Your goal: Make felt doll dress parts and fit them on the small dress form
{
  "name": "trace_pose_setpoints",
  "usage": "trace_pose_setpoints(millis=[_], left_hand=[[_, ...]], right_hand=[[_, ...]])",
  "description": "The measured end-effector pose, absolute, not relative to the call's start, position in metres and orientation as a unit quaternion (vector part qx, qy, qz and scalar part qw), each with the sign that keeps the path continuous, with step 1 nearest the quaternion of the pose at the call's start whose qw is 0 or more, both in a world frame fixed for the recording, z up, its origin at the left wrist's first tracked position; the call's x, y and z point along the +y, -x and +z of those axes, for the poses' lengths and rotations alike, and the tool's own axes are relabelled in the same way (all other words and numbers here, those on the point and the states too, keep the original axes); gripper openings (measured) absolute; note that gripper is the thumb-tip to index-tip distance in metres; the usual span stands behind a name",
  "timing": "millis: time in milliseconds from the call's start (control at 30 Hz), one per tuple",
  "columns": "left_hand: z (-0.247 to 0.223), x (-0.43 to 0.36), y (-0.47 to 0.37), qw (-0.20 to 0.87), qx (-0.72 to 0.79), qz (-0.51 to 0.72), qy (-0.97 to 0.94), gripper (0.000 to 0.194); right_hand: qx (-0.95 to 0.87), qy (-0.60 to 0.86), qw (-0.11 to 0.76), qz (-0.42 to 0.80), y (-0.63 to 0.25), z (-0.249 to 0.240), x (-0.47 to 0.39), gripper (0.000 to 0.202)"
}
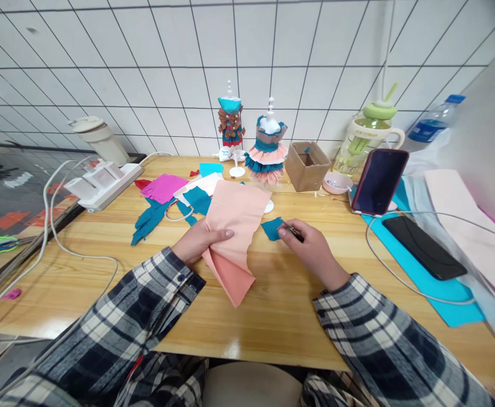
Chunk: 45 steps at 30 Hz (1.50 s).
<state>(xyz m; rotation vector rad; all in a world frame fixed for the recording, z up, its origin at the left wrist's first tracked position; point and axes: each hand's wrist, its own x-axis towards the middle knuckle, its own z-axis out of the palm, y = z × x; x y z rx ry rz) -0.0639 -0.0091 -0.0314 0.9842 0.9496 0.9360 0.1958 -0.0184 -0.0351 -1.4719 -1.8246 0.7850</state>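
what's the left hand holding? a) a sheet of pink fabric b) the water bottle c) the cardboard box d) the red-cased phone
a: the left hand grips a sheet of pink fabric by its edge, thumb on top, above the wooden table, while the right hand pinches a thin dark tool beside a small teal scrap.

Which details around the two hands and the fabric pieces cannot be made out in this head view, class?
- Dark tool in the right hand: only a tip shows; the fingers cover the rest.
- Pink fabric in the left hand: its folded underside is hidden.
- Cardboard box: its walls hide most of the contents.
- Small pink dish: contents too small to identify.
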Motion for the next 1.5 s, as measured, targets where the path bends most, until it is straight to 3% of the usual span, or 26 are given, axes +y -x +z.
trace_pose_setpoints(millis=[100,200,367,633,867,967,1100,1500], left_hand=[[-0.032,-0.009,0.063,0.685,0.398,0.425,-0.437,0.044],[-0.034,-0.008,0.065,0.685,0.397,0.421,-0.442,0.041],[-0.036,-0.005,0.067,0.68,0.395,0.425,-0.449,0.043],[-0.033,-0.007,0.064,0.689,0.405,0.406,-0.444,0.042],[-0.035,-0.008,0.064,0.67,0.418,0.389,-0.474,0.045],[-0.035,-0.009,0.064,0.67,0.418,0.383,-0.478,0.048],[-0.033,-0.01,0.062,0.679,0.403,0.389,-0.474,0.05],[-0.033,-0.014,0.056,0.685,0.428,0.385,-0.446,0.039]], right_hand=[[-0.761,0.605,0.146,0.18,-0.198,-0.034,-0.019,0.027],[-0.786,0.598,0.076,0.14,-0.194,-0.033,-0.024,0.027],[-0.803,0.563,0.122,0.152,-0.194,-0.036,-0.023,0.029],[-0.755,0.632,0.094,0.147,-0.204,-0.047,-0.013,0.045],[-0.706,0.601,0.291,0.237,-0.197,-0.037,-0.016,0.033],[-0.712,0.537,0.33,0.31,-0.195,-0.036,-0.019,0.038],[-0.718,0.513,0.306,0.357,-0.192,-0.042,-0.021,0.052],[-0.735,0.502,0.261,0.375,-0.184,-0.04,-0.028,0.05]])
